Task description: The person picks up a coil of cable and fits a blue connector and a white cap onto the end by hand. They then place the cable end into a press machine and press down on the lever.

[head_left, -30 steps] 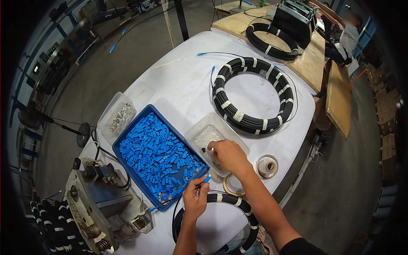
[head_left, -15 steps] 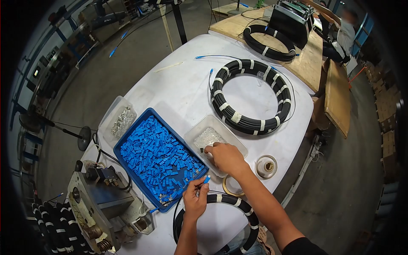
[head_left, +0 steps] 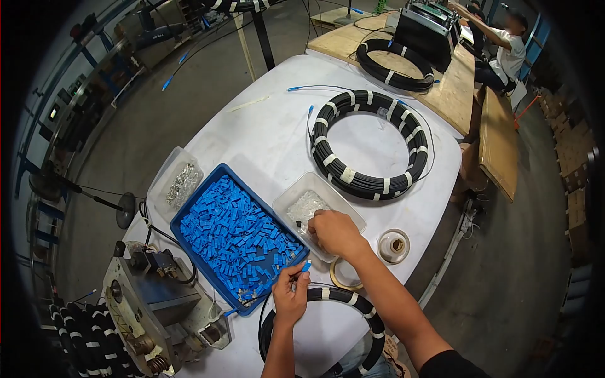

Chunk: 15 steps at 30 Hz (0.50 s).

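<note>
My left hand (head_left: 291, 296) pinches a blue fiber-optic connector (head_left: 307, 266) with a white tip, above the near right corner of a blue tray (head_left: 229, 169). That tray holds a heap of blue connector pieces (head_left: 230, 230). Just to its right, my right hand (head_left: 337, 233) reaches into a clear plastic box (head_left: 355, 213) of small translucent caps (head_left: 307, 205). The right fingers are curled together, and whatever they grip is hidden. Below both hands lies a coil of black cable (head_left: 376, 324) bound with white tape.
A large taped cable coil (head_left: 324, 160) lies farther back on the white table (head_left: 252, 129). Rolls of tape (head_left: 394, 246) sit right of the box. A metal press (head_left: 151, 302) stands at the left, below a box of metal parts (head_left: 174, 151). Beyond, a person (head_left: 509, 53) sits near a wooden table (head_left: 457, 94).
The right hand has shifted slightly inside the clear box, its fingers curling lower. The left hand keeps its hold on the connector. The whole view has shifted slightly.
</note>
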Each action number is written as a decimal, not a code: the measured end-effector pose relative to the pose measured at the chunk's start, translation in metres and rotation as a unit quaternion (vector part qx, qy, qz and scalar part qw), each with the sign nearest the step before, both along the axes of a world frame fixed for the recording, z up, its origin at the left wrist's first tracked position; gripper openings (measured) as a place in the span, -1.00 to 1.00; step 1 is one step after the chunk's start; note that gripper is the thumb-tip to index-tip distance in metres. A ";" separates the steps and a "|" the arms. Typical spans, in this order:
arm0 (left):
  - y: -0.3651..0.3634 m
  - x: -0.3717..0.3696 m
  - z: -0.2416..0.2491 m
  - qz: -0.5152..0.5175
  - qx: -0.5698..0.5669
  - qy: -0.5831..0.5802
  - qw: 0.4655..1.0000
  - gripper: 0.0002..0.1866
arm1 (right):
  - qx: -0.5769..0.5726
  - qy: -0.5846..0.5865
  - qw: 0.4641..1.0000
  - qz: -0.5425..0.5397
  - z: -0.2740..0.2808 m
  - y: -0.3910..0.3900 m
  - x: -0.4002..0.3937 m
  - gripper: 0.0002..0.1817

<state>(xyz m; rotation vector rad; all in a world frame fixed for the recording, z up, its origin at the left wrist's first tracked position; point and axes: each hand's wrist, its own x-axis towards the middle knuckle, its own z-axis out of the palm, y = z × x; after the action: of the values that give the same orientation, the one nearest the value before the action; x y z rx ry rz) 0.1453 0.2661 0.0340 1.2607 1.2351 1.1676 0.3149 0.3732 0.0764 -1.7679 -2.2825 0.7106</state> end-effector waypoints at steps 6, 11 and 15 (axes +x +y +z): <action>0.000 0.001 0.000 0.004 0.001 0.001 1.000 -0.79 | 0.049 0.059 0.997 -0.022 -0.003 -0.003 0.002 -0.88; 0.000 0.000 -0.001 0.004 0.002 -0.001 1.000 -0.80 | 0.051 0.136 0.989 -0.031 0.007 -0.007 0.009 -0.91; -0.001 0.000 -0.001 -0.001 -0.005 0.005 1.000 -0.83 | 0.028 0.148 0.987 -0.058 0.021 -0.015 0.009 -0.90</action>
<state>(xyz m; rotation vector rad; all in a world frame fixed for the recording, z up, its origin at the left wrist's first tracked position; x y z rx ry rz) 0.1449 0.2653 0.0333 1.2616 1.2457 1.1536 0.3236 0.3581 0.0972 -1.6304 -1.9687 0.8161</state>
